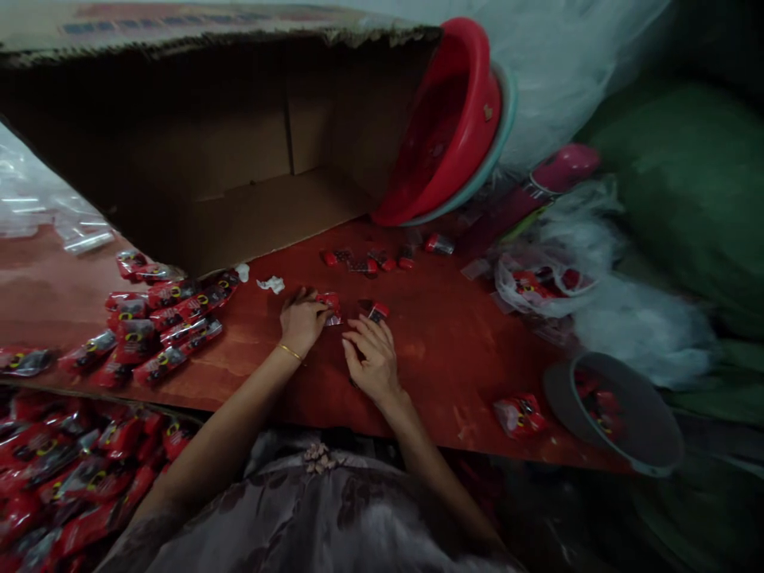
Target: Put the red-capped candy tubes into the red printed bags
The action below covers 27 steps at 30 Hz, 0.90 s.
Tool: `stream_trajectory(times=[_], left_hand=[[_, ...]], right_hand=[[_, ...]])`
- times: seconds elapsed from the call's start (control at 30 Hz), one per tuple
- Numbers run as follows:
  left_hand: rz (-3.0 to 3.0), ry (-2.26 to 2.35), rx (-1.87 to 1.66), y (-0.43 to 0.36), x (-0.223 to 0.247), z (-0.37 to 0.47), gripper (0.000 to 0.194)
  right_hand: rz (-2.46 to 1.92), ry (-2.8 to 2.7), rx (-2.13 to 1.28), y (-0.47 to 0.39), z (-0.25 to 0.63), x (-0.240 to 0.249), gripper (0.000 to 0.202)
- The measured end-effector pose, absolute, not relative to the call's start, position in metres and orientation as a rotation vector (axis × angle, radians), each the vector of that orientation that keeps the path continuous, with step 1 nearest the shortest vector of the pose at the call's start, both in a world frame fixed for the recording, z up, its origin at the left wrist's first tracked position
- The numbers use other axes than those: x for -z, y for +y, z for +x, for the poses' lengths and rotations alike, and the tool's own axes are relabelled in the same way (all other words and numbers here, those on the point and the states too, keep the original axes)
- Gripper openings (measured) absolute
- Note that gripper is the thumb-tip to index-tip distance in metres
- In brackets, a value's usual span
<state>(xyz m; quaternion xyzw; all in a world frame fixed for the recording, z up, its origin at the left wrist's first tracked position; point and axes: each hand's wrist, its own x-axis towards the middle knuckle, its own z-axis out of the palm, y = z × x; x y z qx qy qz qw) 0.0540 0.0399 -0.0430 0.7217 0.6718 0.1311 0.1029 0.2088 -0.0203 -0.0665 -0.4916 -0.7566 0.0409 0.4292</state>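
My left hand [302, 323], with a gold bracelet at the wrist, has its thumb and fingers closed on the near edge of a small red packet [330, 307] with clear plastic. To its right, my right hand [375, 358] is held over the table with the fingers bent loosely and the thumb apart. Just past those fingertips lies a small red-and-black piece [377, 311]; whether they touch it is hard to see. Farther back, several similar red-and-black pieces [362, 264] lie in a loose row.
A large cardboard box [263, 215] lies open toward me on the red table [435, 374]. Filled red packets [136, 338] are piled at left, more below [77, 469]. A red basin [471, 119], a pink bottle [561, 169], plastic bags [645, 326] and a grey tub [561, 398] stand right.
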Motion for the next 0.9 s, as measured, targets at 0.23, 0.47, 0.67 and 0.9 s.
stream_trajectory(times=[0.23, 0.47, 0.67, 0.9], left_hand=[[2.140, 2.019, -0.521, 0.044, 0.055, 0.058, 0.022], [2.236, 1.982, -0.500, 0.030, 0.057, 0.066, 0.035], [2.300, 1.899, -0.501, 0.022, 0.059, 0.063, 0.036], [2.177, 1.854, -0.619, 0.024, 0.057, 0.059, 0.033]], right_hand=[[-1.274, -1.914, -0.076, -0.019, 0.209, 0.066, 0.018], [-1.654, -2.149, -0.145, 0.010, 0.191, 0.059, 0.039], [-1.707, -2.231, -0.190, 0.025, 0.187, 0.067, 0.037], [-1.551, -2.169, -0.124, 0.024, 0.189, 0.082, 0.029]])
